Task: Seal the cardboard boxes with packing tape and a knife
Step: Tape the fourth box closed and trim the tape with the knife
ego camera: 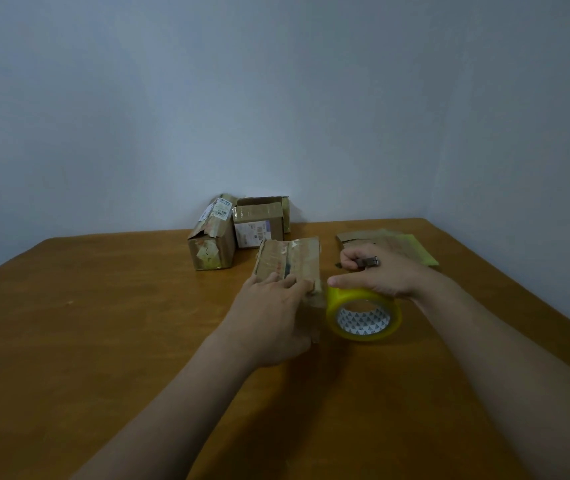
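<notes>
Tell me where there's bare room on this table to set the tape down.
Free: the table left of the left hand and back boxes; the near strip between the arms. Crowded: centre, where the right hand with its knife, the held box and tape roll meet; back right holds flat cardboard.

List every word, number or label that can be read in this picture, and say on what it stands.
No text can be read.
Left box, white label: print and barcode too blurred to read.
Rear box, white label: barcode too small to read.
Near box: reddish marks, illegible.
Tape roll, inner core: repeated dark marks, illegible.
</notes>
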